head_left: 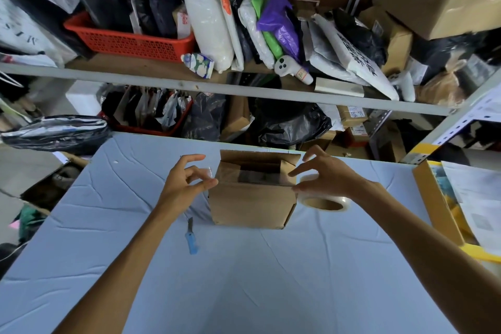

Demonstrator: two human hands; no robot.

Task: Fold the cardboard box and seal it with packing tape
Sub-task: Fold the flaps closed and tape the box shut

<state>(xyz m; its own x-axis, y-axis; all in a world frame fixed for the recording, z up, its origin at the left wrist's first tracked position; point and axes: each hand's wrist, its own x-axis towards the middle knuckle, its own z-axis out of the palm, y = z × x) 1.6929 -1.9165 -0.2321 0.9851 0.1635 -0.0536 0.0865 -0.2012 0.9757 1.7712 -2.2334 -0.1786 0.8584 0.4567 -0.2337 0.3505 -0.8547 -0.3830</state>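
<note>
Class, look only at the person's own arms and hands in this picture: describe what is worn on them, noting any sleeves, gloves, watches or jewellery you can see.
Both arms are bare from the bottom edge of the picture to the fingertips: no sleeves show. The left hand and the right hand wear no gloves. No watch, bracelet or ring is visible on either wrist or on the fingers that show. No markings or coverings appear on the forearms.

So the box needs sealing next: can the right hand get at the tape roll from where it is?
Probably yes: the tape roll lies on the table just under the right hand, beside the box, nothing between them.
</note>
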